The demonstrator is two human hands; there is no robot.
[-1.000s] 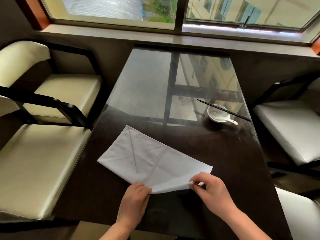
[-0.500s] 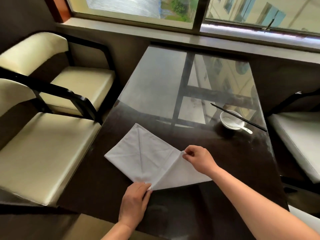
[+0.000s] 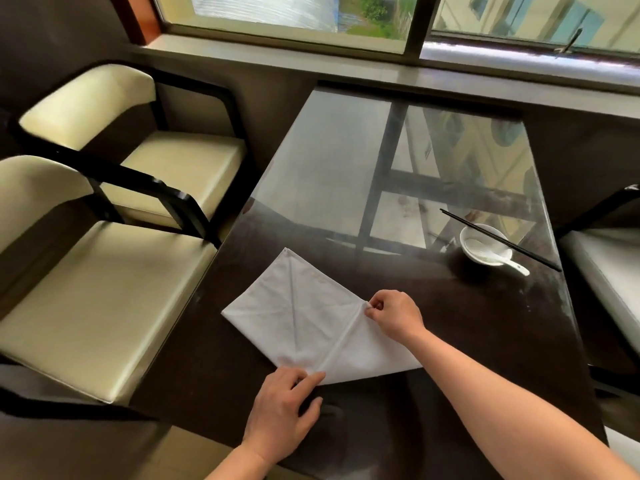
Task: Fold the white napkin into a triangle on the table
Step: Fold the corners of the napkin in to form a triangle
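The napkin [image 3: 311, 327] lay on the near part of the table [image 3: 485, 341], in front of the person. Over the last second the right hand [image 3: 393, 315] had carried the near-right corner up and across, and it now pinched that corner at the far end of a diagonal crease. The left hand [image 3: 284, 408] pressed its fingertips on the near tip, anchoring it. One flap was therefore folded over, but the cloth was not yet a clean triangle. Far right, well apart, a bowl [image 3: 485, 244] held a white spoon [image 3: 498, 259], with chopsticks [image 3: 498, 239] across its rim.
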